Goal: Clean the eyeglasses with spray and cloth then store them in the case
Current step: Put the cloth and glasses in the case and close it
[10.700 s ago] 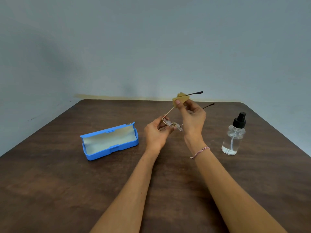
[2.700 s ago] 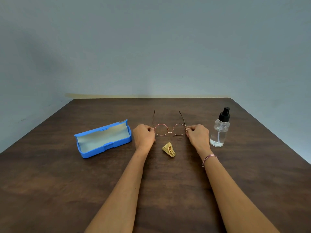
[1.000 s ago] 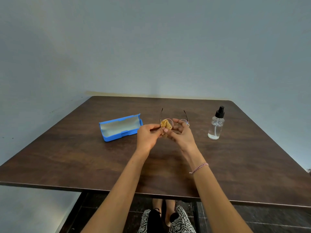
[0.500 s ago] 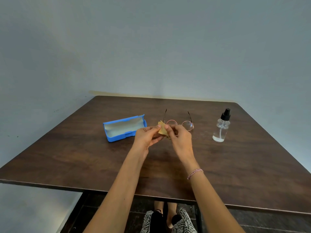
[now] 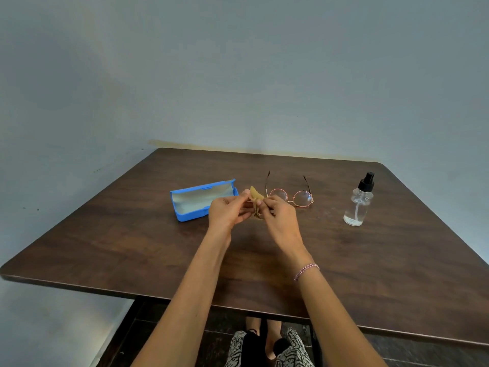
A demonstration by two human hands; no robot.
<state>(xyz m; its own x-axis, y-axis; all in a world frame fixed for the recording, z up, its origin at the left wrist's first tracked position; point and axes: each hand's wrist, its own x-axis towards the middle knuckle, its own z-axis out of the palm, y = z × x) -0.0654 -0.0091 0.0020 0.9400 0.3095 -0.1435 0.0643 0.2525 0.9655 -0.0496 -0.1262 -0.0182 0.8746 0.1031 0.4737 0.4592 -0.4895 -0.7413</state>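
- The dark wooden tabletop point(image 5: 132, 247) carried all the things. Its near edge was close to the person, so I think a thing swept toward it could fall to the floor.
- The blue case point(image 5: 201, 200) lay open on the left part, with its pale lining showing, just beside the left hand point(image 5: 225, 211). A careless move of that wrist could push the case or knock its lid down.
- The left hand and the right hand point(image 5: 280, 218) were held a little above the tabletop, between the case and the eyeglasses point(image 5: 292, 200). Each grip pinched the cloth point(image 5: 256, 198) from its own side.
- The eyeglasses rested on the tabletop just behind the right hand. No hand held them, and their temples were open and pointed away. They probably cannot enter the case before the temples are folded, and forcing them could bend the thin frame.
- The spray bottle point(image 5: 357, 205) stood upright, well apart on the right. It was tall and narrow, so a quick reach could tip it.
- The small yellow cloth was bunched between the fingertips. Held so lightly, it could slip down, and dust from the tabletop might then scratch the lenses.
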